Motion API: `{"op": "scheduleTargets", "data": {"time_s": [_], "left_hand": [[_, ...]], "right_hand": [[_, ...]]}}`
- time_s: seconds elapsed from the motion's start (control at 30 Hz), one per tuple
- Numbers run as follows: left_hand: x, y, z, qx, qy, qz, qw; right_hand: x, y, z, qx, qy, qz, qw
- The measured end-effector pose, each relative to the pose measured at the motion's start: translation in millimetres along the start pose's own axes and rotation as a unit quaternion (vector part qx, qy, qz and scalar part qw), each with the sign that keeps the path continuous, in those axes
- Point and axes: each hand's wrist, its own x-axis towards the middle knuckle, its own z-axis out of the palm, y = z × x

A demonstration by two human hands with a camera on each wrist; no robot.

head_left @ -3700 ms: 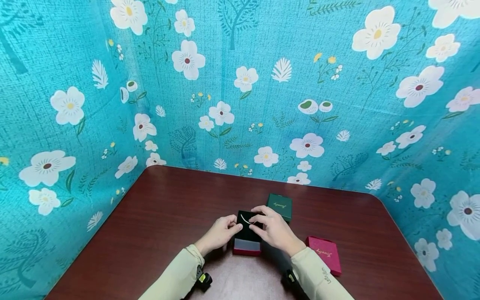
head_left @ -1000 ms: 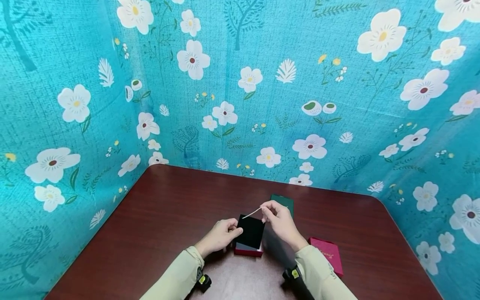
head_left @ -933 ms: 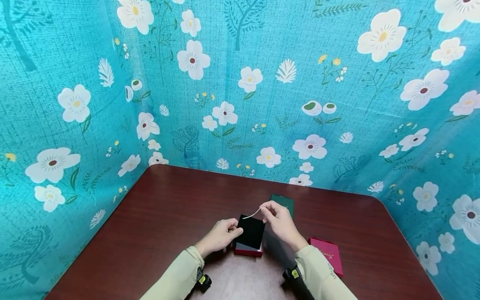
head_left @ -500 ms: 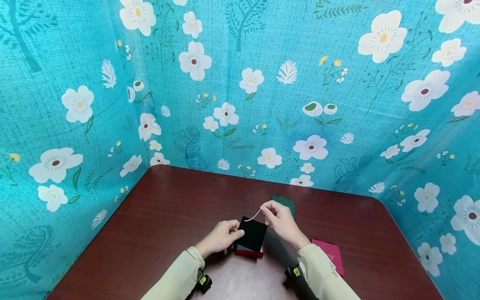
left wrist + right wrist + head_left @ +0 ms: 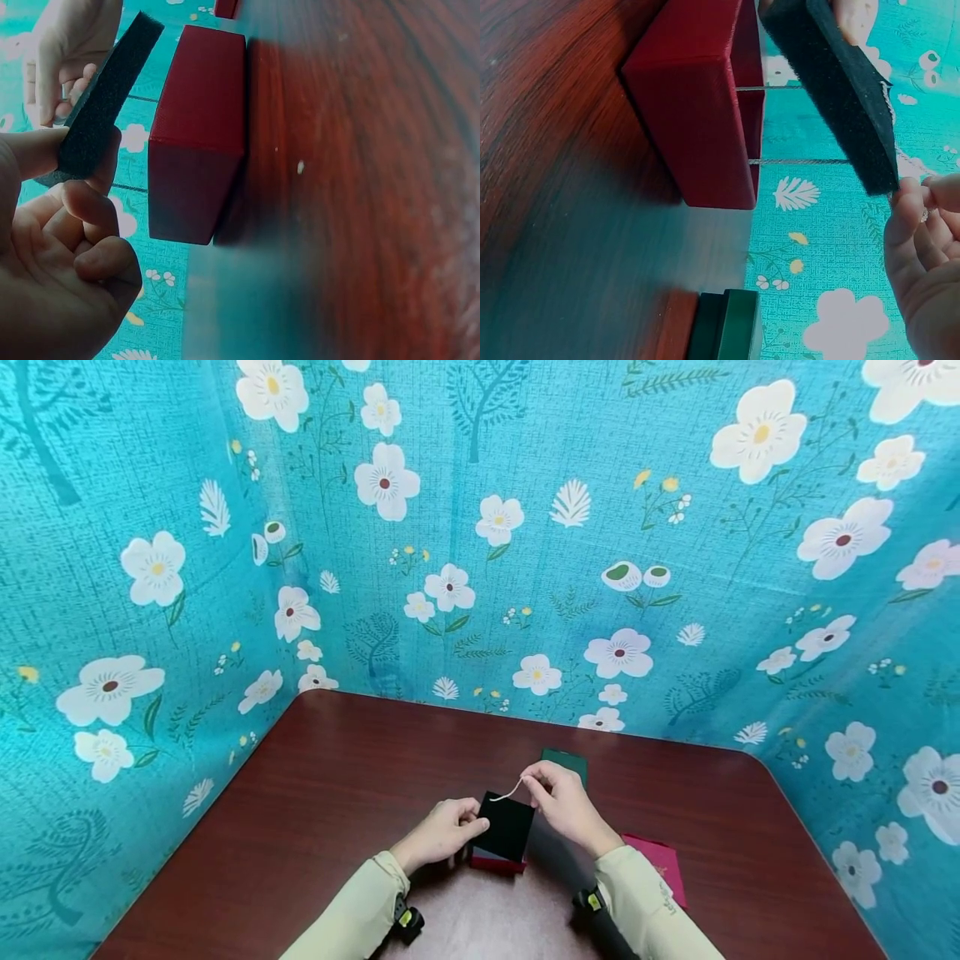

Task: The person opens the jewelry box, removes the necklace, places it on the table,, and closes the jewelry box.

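My left hand [image 5: 441, 833] pinches the left edge of a square black foam pad [image 5: 508, 828], tilted above an open red jewelry box [image 5: 498, 865]. Its foam edge [image 5: 112, 97] shows between thumb and finger in the left wrist view. My right hand [image 5: 562, 802] pinches one end of a thin, pale chain [image 5: 507, 795], which runs onto the pad's far left corner. In the right wrist view two taut chain strands [image 5: 802, 162] stretch between the pad's underside and the red box [image 5: 705, 127]. The chain's far end is hidden.
A green jewelry box [image 5: 567, 762] stands behind my right hand, partly covered by it. A red lid [image 5: 660, 864] with gold lettering lies by my right forearm. The dark wooden table [image 5: 360, 760] meets a blue floral cloth [image 5: 450, 527] at its back edge.
Since the oldest frame, the pad has come up out of the red box and tilted, held by my left hand. My right hand has lifted the chain's end. The last half second shows little movement.
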Motion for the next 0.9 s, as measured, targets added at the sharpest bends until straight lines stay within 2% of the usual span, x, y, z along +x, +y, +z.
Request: {"op": "scheduleTargets", "data": {"time_s": [0.1,0.43,0.63,0.9], "left_hand": [[-0.2,0.9,0.6,0.007,-0.002,0.003,1.0],[-1.5,3.0,2.2,0.012,-0.006,0.012,0.9998],[0.3,2.2,3.3,0.01,-0.006,0.014,0.9998],[-1.7,6.2,4.3,0.014,-0.006,0.015,0.9998]], "right_hand": [[-0.1,2.7,-0.2,-0.026,0.006,-0.018,0.9995],[2.2,4.5,-3.3,-0.064,0.017,-0.034,0.9972],[3.2,1.4,-3.6,-0.073,0.018,-0.043,0.9962],[2.7,-5.6,-2.9,-0.06,0.007,-0.037,0.9975]]}}
